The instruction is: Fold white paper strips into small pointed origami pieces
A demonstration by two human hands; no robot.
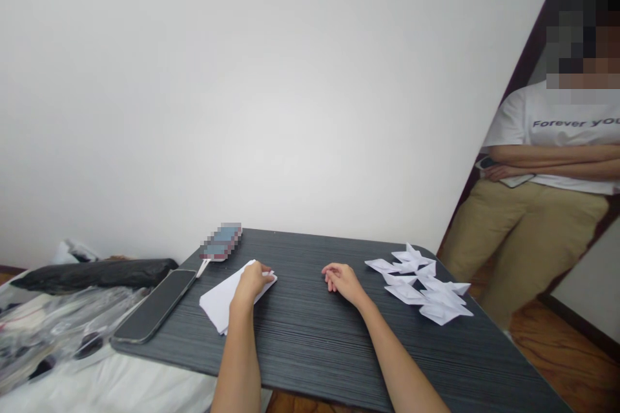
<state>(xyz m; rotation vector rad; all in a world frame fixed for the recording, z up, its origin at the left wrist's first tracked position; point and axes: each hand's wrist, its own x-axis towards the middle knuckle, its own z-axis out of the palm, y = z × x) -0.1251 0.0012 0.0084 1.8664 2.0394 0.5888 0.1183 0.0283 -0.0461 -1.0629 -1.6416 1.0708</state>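
On the left of the dark table lies a stack of white paper [223, 295]. My left hand [254, 279] rests over its right end, with thumb and fingers closed at the paper's edge; whether they grip one sheet or several is unclear. My right hand [341, 279] hovers over or rests on the middle of the table, fingers loosely bent and apart, holding nothing. To the right of it sits a cluster of several folded white paper boats [404, 293], some touching or overlapping.
A dark tablet-like slab [157, 306] lies along the left edge of the table [300, 335]. Behind it is a blurred-out device [221, 242]. Plastic-wrapped items [72, 316] lie farther left. A person [547, 161] stands at the right with folded arms. A white wall closes off the back.
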